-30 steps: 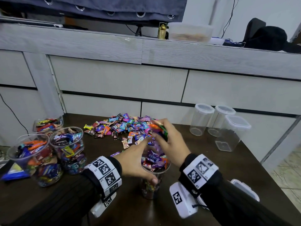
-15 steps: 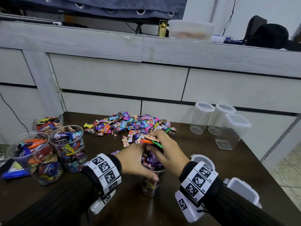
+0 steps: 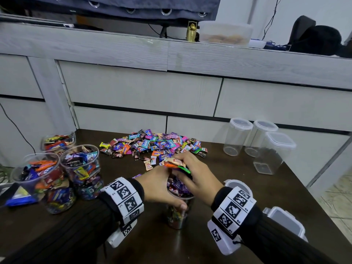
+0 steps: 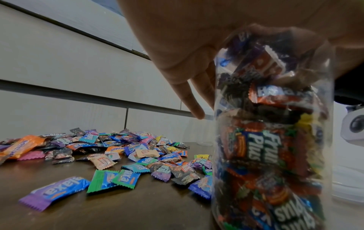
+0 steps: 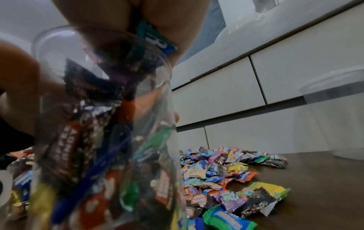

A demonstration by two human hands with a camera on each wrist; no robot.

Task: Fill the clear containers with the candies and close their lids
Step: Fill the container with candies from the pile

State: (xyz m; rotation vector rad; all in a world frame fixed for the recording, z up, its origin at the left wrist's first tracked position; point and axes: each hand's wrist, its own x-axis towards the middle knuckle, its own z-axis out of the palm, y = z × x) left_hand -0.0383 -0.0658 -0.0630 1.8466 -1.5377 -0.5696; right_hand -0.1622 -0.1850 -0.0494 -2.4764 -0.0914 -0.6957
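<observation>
The left hand [image 3: 162, 189] grips the nearly full clear container [image 3: 178, 214] upright on the bench [image 3: 219, 250]. The right hand [image 3: 194, 174] clutches wrapped candies [image 3: 176, 164] over its mouth; best released low and pressed down, leaving room for the lid [image 3: 233, 184].

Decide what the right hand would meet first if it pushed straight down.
Probably the sweets heaped in the open jar directly below; the right hand, holding a handful of sweets, sits at its mouth.

Grey wood-grain cabinet [image 3: 133, 88] with drawers standing behind dark brown table [image 3: 219, 168]; tiled floor [image 3: 337, 204] showing at right.
</observation>
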